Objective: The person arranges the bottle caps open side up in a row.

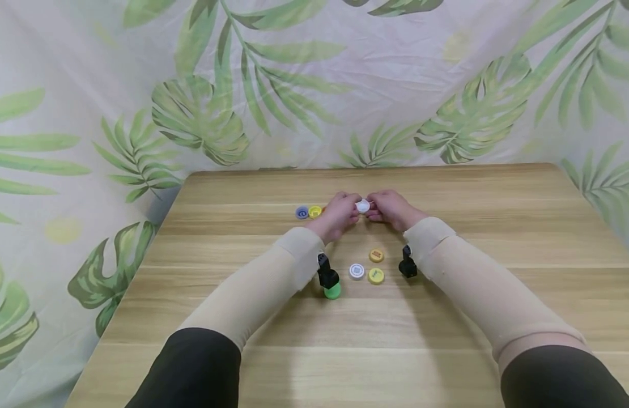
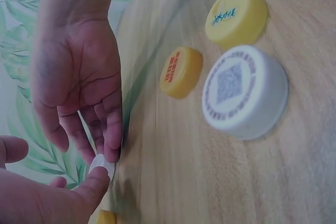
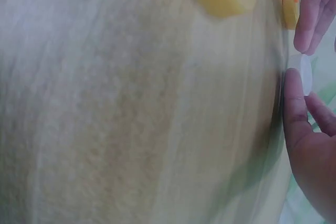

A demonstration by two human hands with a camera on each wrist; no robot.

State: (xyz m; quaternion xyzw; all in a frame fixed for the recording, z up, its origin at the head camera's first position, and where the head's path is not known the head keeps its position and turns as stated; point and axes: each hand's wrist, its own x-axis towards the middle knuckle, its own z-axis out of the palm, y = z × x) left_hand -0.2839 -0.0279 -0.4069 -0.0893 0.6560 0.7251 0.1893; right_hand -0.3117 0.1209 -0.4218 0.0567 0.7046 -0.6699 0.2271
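A white bottle cap (image 1: 362, 205) is between my two hands near the back of the table, tilted with its open side toward me in the head view. My left hand (image 1: 341, 214) pinches it from the left. In the left wrist view the left thumb (image 2: 94, 184) lies over part of the cap. My right hand (image 1: 394, 208) pinches the cap's other side; the right wrist view shows right fingertips (image 3: 295, 85) against the cap (image 3: 306, 74). Just left of the left hand lie a blue cap (image 1: 301, 212) and a yellow cap (image 1: 314, 211); an orange one is partly hidden.
Nearer me on the wooden table (image 1: 421, 351) lie an orange-yellow cap (image 1: 377, 255), a white cap with a printed square (image 1: 357, 271), a yellow cap with green writing (image 1: 376, 276) and a green cap (image 1: 332, 291), partly covered by the left wrist camera (image 1: 327, 273).
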